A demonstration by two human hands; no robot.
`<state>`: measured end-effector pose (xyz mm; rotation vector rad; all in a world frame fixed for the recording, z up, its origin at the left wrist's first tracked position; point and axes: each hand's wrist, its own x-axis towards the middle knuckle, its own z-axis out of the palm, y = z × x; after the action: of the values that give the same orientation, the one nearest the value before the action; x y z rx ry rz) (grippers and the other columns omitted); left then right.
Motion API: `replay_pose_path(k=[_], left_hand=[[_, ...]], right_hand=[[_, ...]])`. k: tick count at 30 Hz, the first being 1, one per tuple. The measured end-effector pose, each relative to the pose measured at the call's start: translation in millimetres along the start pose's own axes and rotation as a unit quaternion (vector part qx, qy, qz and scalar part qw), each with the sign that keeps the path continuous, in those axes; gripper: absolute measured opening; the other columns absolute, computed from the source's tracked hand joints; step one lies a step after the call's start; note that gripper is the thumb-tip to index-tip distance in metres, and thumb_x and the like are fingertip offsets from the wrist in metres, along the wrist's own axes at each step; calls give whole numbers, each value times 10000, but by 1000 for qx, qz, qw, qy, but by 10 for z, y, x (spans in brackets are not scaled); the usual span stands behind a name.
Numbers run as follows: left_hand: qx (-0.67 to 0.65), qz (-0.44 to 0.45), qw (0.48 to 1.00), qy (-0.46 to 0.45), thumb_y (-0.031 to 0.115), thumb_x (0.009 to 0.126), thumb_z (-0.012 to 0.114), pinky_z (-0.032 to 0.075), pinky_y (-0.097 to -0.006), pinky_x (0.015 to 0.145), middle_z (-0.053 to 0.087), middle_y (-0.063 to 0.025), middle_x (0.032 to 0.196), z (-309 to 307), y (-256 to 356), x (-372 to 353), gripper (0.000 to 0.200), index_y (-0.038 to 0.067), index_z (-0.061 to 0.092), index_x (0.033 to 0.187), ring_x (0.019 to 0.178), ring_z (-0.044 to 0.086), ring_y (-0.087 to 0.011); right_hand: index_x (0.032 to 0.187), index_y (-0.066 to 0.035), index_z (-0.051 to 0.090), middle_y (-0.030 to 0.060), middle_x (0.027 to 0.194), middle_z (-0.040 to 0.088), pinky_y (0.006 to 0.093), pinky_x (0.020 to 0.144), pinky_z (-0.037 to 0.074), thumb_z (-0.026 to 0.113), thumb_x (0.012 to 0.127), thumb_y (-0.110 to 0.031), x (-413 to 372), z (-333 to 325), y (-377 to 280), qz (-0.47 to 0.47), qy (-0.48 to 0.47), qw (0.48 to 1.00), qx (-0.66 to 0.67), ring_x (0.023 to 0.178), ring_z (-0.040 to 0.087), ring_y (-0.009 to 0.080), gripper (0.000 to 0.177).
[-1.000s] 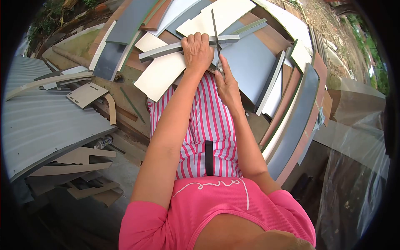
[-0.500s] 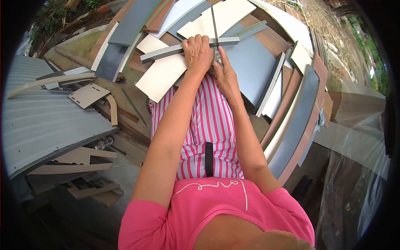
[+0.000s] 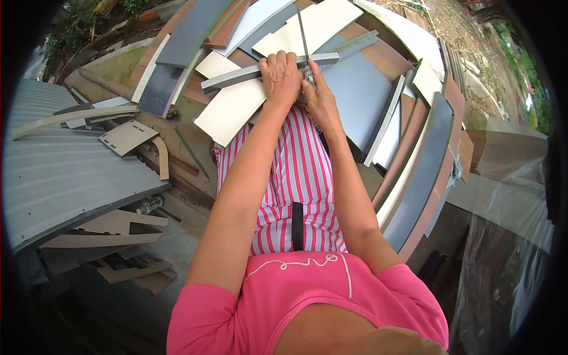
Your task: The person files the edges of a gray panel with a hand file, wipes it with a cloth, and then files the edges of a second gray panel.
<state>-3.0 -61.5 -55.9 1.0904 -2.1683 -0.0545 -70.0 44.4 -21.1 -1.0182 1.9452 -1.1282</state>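
My left hand [image 3: 281,80] is closed over a long grey strip of board [image 3: 234,78], its knuckles up. The strip lies slantwise across cream and blue-grey panels in front of me. Close beside it, my right hand [image 3: 321,103] is wrapped around the lower end of a tool with a long thin blade [image 3: 303,35], index finger stretched forward along it. The blade points away from me and crosses the strip just right of my left hand. Its handle is mostly hidden by my fingers, so its exact kind does not show.
A cream panel [image 3: 307,26], a blue-grey panel [image 3: 346,94] and brown boards surround my lap. Long boards [image 3: 423,171] lean at the right. Corrugated sheeting [image 3: 65,160], a bottle [image 3: 149,205] and curved offcuts [image 3: 100,238] are at the left; plastic sheeting [image 3: 491,236] hangs right.
The blade has tilted slightly, its tip a little further left. My right hand has shifted slightly with it. My left hand stays on the strip.
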Motion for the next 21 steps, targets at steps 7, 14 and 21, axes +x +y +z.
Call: replay_pose_path(k=[7, 14, 21], left_hand=[[21, 4, 1000, -1, 151, 711, 632, 346, -432, 894, 572, -81, 903, 27, -9, -7, 199, 96, 594, 899, 918, 547, -273], [12, 2, 1000, -8, 153, 707, 641, 348, -429, 890, 584, -84, 925, 8, 6, -7, 231, 93, 607, 928, 927, 551, -273], [11, 25, 1000, 7, 150, 722, 631, 353, -432, 883, 577, -86, 913, -8, -9, -43, 195, 95, 595, 906, 911, 551, -272]], right_hand=[[1534, -223, 297, 143, 1064, 669, 296, 716, 493, 479, 1010, -156, -773, 104, 347, -40, 50, 995, -79, 747, 590, 146, 559], [1513, -254, 316, 284, 1246, 599, 411, 921, 472, 488, 1004, -223, -173, -55, 25, -2, -9, 1000, -9, 1110, 623, 401, 538], [1518, -223, 307, 285, 1153, 639, 405, 913, 472, 490, 1004, -221, -322, 31, 70, 2, 7, 1000, 14, 1055, 641, 383, 546]])
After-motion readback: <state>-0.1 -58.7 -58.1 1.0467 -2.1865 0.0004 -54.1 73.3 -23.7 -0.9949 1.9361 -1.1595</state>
